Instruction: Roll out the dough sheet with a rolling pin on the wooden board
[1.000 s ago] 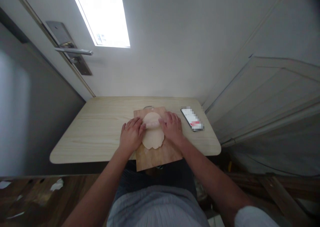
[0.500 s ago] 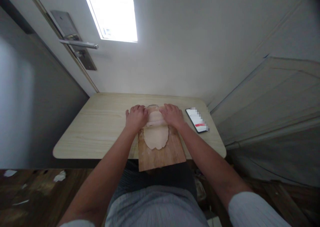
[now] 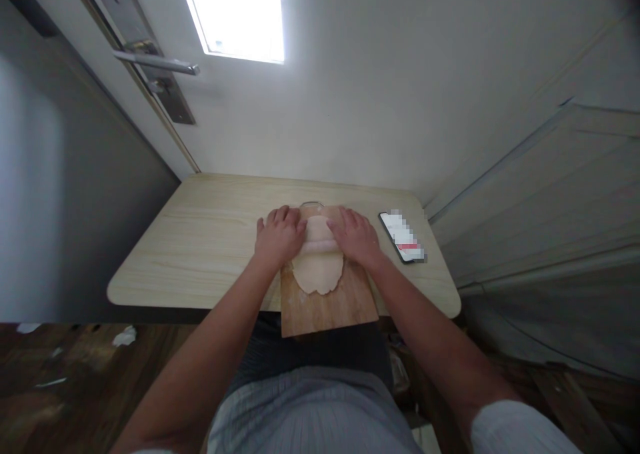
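A flat oval of pale dough lies on a wooden cutting board at the near edge of a light wooden table. A pale rolling pin lies across the dough's far half. My left hand rests palm down on the pin's left end, fingers laid over it. On the pin's right end my right hand presses in the same way. Both ends of the pin are hidden under my hands.
A phone with a lit screen lies on the table right of the board. A door with a metal lever handle stands at the far left, and white wall panels rise behind. Paper scraps lie on the dark floor at left.
Over the last second the pin and both hands rolled away from me to the dough's far edge, then came back a little toward me. The camera view also shifted.
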The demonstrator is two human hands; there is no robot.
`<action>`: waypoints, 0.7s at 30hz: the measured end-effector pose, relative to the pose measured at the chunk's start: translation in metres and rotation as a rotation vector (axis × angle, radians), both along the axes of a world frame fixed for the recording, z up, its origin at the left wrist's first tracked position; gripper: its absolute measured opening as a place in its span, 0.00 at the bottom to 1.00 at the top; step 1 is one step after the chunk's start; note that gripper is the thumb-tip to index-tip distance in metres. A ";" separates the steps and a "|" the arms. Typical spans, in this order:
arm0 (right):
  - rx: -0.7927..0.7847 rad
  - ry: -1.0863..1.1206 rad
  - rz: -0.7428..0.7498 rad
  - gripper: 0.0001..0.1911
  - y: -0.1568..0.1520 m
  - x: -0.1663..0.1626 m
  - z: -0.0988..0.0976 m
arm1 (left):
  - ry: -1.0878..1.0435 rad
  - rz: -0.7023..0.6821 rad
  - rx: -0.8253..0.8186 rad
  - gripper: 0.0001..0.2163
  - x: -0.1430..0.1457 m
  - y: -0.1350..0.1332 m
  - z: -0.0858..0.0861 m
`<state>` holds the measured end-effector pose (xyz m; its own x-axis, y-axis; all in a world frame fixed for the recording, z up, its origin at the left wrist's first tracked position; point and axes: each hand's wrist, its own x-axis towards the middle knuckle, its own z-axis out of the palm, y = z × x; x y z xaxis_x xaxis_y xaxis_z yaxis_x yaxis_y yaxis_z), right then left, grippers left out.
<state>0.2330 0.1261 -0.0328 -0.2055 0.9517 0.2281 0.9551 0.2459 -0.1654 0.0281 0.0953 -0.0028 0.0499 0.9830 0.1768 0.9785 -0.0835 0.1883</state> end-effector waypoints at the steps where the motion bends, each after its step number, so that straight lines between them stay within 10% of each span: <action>1: 0.004 0.006 -0.004 0.33 -0.002 0.000 -0.001 | 0.000 -0.002 0.003 0.22 0.000 -0.001 -0.001; 21: 0.106 0.044 -0.036 0.27 -0.042 -0.001 0.006 | 0.067 -0.020 0.005 0.24 0.005 -0.027 0.003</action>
<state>0.2321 0.0845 -0.0264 -0.1586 0.9283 0.3364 0.9560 0.2296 -0.1826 0.0330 0.0687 -0.0002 0.0816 0.9808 0.1771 0.9870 -0.1042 0.1223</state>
